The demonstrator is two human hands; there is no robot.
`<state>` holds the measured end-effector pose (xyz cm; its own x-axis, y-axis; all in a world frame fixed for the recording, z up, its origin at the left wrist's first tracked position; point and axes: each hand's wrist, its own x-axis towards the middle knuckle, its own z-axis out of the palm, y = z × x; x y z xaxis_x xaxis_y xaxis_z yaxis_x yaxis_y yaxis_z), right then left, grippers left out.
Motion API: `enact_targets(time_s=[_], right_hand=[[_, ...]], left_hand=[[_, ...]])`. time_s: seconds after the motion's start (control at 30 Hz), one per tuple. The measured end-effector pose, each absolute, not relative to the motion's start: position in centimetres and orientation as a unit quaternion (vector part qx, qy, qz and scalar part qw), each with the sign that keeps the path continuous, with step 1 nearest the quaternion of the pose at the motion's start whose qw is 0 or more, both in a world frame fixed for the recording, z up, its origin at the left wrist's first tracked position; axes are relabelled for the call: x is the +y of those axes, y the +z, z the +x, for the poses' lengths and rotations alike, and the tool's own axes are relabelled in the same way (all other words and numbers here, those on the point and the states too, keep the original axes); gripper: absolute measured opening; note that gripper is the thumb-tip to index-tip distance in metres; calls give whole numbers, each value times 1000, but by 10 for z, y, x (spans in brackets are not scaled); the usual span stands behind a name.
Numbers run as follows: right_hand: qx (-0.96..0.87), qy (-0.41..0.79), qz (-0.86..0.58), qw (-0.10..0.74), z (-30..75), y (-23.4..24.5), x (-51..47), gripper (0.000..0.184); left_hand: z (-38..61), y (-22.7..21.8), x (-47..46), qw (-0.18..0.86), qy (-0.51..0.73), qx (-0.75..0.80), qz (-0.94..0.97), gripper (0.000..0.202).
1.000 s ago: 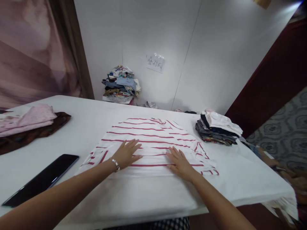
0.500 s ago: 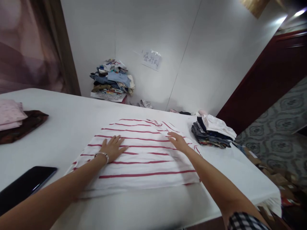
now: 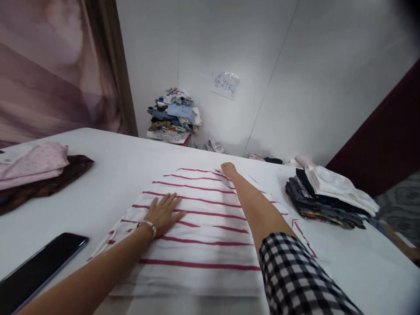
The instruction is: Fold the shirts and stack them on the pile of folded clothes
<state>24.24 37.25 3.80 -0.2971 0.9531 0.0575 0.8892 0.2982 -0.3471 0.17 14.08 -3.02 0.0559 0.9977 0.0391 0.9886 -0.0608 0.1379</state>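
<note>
A white shirt with red stripes (image 3: 200, 236) lies spread on the white table (image 3: 108, 166) in front of me. My left hand (image 3: 162, 213) rests flat on the shirt's left half, fingers stretched out, a bracelet on the wrist. My right hand (image 3: 228, 169) reaches far forward to the shirt's far edge at the collar; its fingers are curled closed there, pinching the cloth. A black-and-white checked sleeve covers my right upper arm.
A stack of folded clothes (image 3: 328, 197) stands on the table to the right. Pink and brown folded garments (image 3: 36, 173) lie at the far left. A black phone (image 3: 36, 271) lies near left. A heap of clothes (image 3: 173, 116) sits by the wall under a paper label (image 3: 225, 85).
My right hand has moved from the shirt's near middle forward to its far edge and closed there. My left hand stayed flat on the shirt.
</note>
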Motion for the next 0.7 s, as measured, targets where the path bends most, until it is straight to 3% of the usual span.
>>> enact_targets(time_s=[0.17, 0.27, 0.37, 0.57, 0.7], right_hand=[[-795, 154, -579, 93, 219, 16, 388, 31], [-772, 170, -601, 118, 218, 10, 391, 24], [-729, 175, -629, 206, 229, 20, 396, 19], [-583, 176, -651, 454, 292, 74, 411, 30], [-501, 240, -610, 565, 339, 101, 395, 15]], left_hand=[[1, -34, 139, 42, 68, 685, 724, 65], [2, -34, 138, 44, 70, 685, 724, 66], [3, -32, 137, 51, 64, 688, 721, 67], [5, -30, 138, 48, 70, 689, 719, 65], [5, -30, 141, 54, 66, 690, 718, 68]])
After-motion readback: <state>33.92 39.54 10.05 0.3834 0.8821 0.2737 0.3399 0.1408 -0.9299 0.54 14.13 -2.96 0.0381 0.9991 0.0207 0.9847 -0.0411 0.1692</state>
